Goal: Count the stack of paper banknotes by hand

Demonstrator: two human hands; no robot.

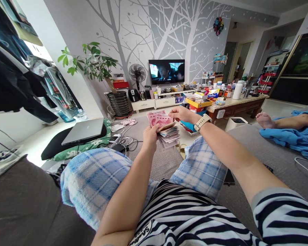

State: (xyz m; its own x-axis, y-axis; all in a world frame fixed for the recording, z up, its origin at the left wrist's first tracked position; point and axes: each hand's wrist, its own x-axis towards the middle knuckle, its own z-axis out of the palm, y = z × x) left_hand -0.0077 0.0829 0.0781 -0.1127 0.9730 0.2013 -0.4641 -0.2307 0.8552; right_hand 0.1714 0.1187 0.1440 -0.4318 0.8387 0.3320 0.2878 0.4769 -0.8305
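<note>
My left hand (150, 137) is closed around a thick bundle of banknotes (169, 135), which fans out toward the lower right above my lap. Pink 100 banknotes (160, 119) stand up at the top of the bundle, spread slightly apart. With thumb and fingers together, my right hand (181, 113) pinches the right edge of one pink note. A pale watch (203, 122) is on my right wrist. How many notes lie in the bundle cannot be made out.
A closed laptop (84, 131) rests on a cushion to the left, near tangled cables (128, 140). A cluttered coffee table (231, 101) stands ahead on the right, beside a waste bin (235, 123). Another person's bare foot (264, 119) lies on the sofa at right. A phone (229, 178) lies beside my leg.
</note>
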